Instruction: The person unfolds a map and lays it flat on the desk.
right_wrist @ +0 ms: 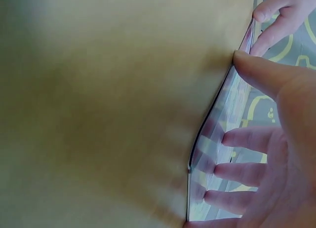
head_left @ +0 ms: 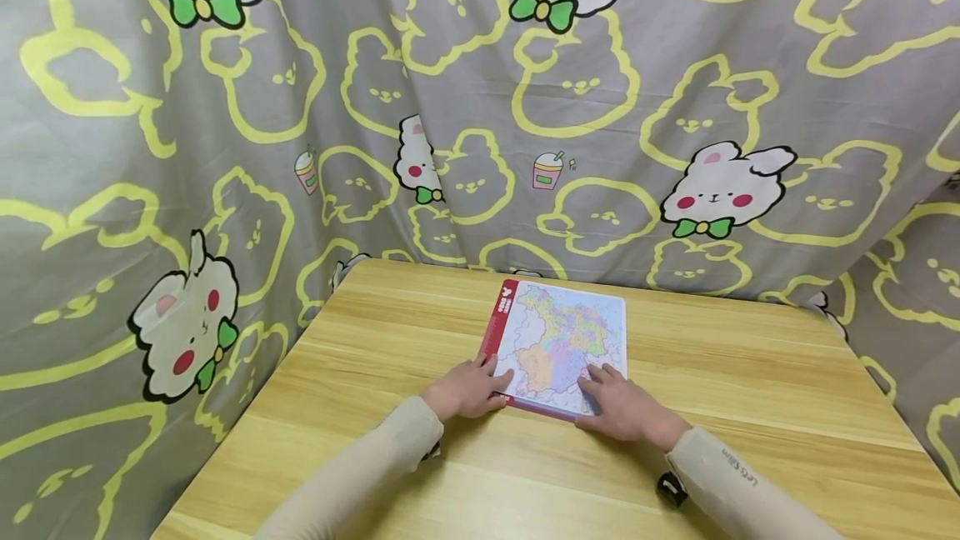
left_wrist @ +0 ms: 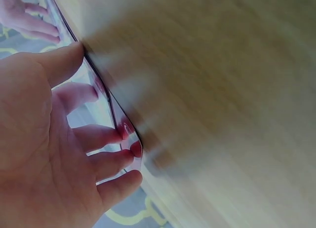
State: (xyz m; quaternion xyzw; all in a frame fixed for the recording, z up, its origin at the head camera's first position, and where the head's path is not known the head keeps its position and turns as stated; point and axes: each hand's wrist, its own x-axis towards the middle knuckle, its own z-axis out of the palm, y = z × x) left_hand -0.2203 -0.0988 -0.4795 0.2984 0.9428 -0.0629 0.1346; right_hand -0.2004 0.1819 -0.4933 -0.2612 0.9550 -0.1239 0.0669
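Note:
A flat, glossy rectangular map board (head_left: 558, 340) lies on the wooden table, with a coloured map on its face and a red strip with white print along its left side. My left hand (head_left: 468, 387) rests on its near left corner, fingers spread over the strip and face, thumb at the near edge. At the near right corner my right hand (head_left: 626, 407) lies with fingertips on the face and thumb at the near edge. In the left wrist view, fingers (left_wrist: 106, 136) are loosely bent against the board. Nearly straight fingers (right_wrist: 247, 173) touch it in the right wrist view.
The pale wooden table (head_left: 750, 382) reaches back to a grey curtain (head_left: 465, 107) with yellow outlines and cartoon rabbits, which hangs behind and along both sides. A small black device (head_left: 671, 490) sits under the right sleeve cuff.

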